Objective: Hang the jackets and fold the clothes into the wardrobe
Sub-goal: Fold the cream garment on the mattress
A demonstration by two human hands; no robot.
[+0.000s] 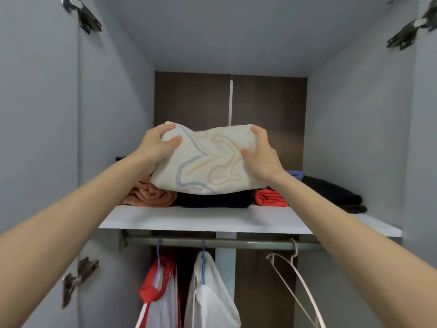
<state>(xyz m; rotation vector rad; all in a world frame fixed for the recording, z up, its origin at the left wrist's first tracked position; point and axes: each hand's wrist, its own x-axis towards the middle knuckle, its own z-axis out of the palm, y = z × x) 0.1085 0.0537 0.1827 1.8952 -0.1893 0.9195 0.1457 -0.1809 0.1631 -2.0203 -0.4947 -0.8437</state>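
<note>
Hands (156, 144) (262, 157) gripping folded cream garment (208, 162), fingers curled

Left grip (158, 142) clenched, right grip (261, 154) clenched, arms outstretched

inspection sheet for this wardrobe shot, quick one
surface: white shelf, folded clothes along its back
job's things: cream cloth held over navy fold; peach fold to the left; red fold and black fold to the right; red-white jacket and white jacket hang on rail
clutter: bare hanger on rail
grippers: left hand and right hand each grip an end of the cream cloth
cables: nothing seen
surroundings: grey walls, brown back panel, door hinges
</note>
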